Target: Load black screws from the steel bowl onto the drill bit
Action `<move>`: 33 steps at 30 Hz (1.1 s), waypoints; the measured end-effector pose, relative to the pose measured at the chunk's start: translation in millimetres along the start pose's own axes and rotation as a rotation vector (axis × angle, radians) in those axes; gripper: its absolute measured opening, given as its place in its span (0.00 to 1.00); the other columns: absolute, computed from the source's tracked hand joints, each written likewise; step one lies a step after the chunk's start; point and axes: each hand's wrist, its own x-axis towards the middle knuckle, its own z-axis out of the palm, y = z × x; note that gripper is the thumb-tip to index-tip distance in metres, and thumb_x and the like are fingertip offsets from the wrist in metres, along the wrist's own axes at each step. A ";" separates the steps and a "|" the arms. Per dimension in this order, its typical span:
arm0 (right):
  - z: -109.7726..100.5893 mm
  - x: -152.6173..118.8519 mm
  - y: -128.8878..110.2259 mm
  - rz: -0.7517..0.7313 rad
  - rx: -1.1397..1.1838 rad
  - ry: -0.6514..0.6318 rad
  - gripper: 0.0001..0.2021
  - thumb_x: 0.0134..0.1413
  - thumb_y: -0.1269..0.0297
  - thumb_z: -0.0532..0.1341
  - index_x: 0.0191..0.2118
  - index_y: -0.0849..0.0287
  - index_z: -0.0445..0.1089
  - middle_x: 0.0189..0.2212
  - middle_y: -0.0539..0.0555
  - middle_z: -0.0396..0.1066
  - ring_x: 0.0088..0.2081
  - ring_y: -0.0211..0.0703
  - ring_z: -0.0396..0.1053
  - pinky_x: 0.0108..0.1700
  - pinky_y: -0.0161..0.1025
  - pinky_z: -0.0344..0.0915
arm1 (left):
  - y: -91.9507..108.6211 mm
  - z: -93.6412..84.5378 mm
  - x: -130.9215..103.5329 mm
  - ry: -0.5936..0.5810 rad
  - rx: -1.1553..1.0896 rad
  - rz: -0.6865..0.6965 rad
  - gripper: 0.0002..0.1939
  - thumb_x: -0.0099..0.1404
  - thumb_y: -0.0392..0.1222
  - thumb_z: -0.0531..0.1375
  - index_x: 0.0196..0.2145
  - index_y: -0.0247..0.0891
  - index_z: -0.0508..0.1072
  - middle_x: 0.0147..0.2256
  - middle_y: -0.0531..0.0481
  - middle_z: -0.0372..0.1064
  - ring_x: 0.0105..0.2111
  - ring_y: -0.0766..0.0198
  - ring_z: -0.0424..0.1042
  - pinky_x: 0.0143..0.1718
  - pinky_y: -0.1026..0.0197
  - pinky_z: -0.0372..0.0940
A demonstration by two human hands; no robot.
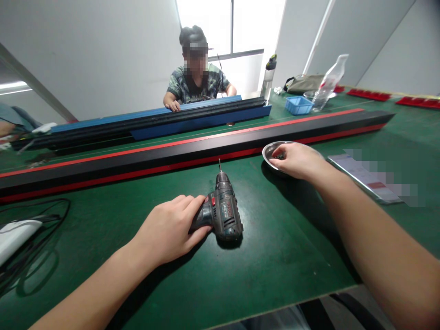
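My left hand (170,222) is wrapped round the handle of a cordless drill (227,213), which lies on its side on the green table. A thin bit in its chuck points away from me, at the near red edge of a long black and red bar (192,146). To the right, my right hand (297,160) reaches into a shallow metal bowl (267,155). Its fingers are bent together over small dark pieces in the bowl; what they grip, if anything, is too small to make out.
A phone-like slab (364,176) lies right of the bowl. Cables (51,229) and a white box (17,236) sit at left. Beyond the bar are blue and black bars (202,123), a person (195,85), a blue basket (299,106) and a tilted plastic bottle (330,85).
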 end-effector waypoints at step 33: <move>1.0 -7.1 -4.8 -0.028 0.014 0.111 0.13 0.54 0.67 0.65 0.45 0.54 0.82 0.42 0.56 0.82 0.41 0.52 0.79 0.43 0.42 0.70 | -1.2 1.6 -0.3 0.011 -0.012 0.013 0.24 0.73 0.53 0.57 0.61 0.39 0.65 0.47 0.43 0.74 0.45 0.49 0.74 0.45 0.48 0.70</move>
